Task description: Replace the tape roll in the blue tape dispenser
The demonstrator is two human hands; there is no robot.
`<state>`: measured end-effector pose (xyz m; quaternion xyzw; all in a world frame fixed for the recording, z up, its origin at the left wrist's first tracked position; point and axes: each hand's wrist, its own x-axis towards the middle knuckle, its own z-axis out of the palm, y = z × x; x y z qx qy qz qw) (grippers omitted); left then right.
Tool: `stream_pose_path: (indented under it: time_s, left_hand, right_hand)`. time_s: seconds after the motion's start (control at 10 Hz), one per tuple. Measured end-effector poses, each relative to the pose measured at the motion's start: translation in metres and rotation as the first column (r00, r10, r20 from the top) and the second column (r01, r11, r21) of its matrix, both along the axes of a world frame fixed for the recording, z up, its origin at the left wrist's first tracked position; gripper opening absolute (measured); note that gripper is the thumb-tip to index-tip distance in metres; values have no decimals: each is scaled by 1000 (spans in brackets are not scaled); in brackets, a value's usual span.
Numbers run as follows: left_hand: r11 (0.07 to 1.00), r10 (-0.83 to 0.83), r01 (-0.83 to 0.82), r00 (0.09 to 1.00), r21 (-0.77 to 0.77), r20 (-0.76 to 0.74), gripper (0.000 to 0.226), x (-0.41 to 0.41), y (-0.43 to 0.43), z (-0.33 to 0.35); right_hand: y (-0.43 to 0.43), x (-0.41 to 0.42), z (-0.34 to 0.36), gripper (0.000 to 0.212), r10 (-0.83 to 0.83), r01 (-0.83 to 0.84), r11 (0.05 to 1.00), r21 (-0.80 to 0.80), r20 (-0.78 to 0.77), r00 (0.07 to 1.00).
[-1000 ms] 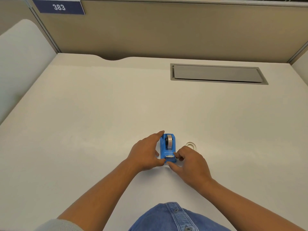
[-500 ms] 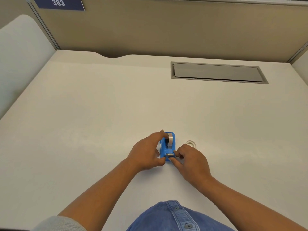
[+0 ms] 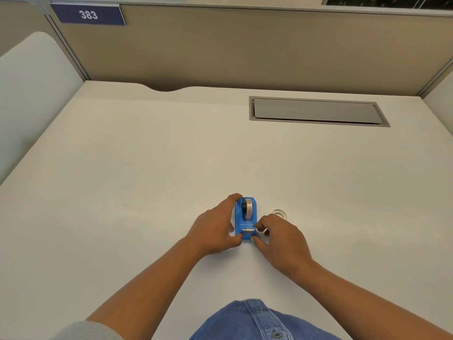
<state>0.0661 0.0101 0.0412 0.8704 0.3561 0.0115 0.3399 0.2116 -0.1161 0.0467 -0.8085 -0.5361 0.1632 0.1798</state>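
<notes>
A small blue tape dispenser (image 3: 239, 218) stands on the white desk (image 3: 147, 168) near its front middle. A clear tape roll (image 3: 248, 208) on a dark core sits in its cradle. My left hand (image 3: 213, 229) wraps the dispenser's left side, index finger at its far end and thumb at its near end. My right hand (image 3: 279, 238) is at the dispenser's near right corner, thumb and forefinger pinched at the metal cutter end; whether they hold tape I cannot tell. A second clear tape roll (image 3: 279, 213) lies flat on the desk just right of the dispenser, partly hidden by my right hand.
A grey cable hatch (image 3: 316, 111) is set into the desk at the back right. Beige partition walls (image 3: 245, 45) close the back and sides, with a blue sign reading 383 (image 3: 88, 14). A white curved panel (image 3: 29, 94) stands at the left.
My right thumb and forefinger have shifted slightly at the cutter end. My left hand keeps its hold on the dispenser. The head camera has tilted a little.
</notes>
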Motion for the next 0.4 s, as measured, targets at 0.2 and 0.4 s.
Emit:
stream_pose_path:
  time_s: [0.2, 0.4]
  left_hand:
    - [995, -82, 82, 997, 49, -3, 107, -11, 2, -4]
    - [991, 51, -55, 998, 119, 40, 93, -16, 4, -6]
  right_hand:
    - [-4, 15, 8, 21, 30, -30, 999, -14, -6, 1000]
    - [-10, 30, 7, 9, -2, 3, 995, 99, -11, 1000]
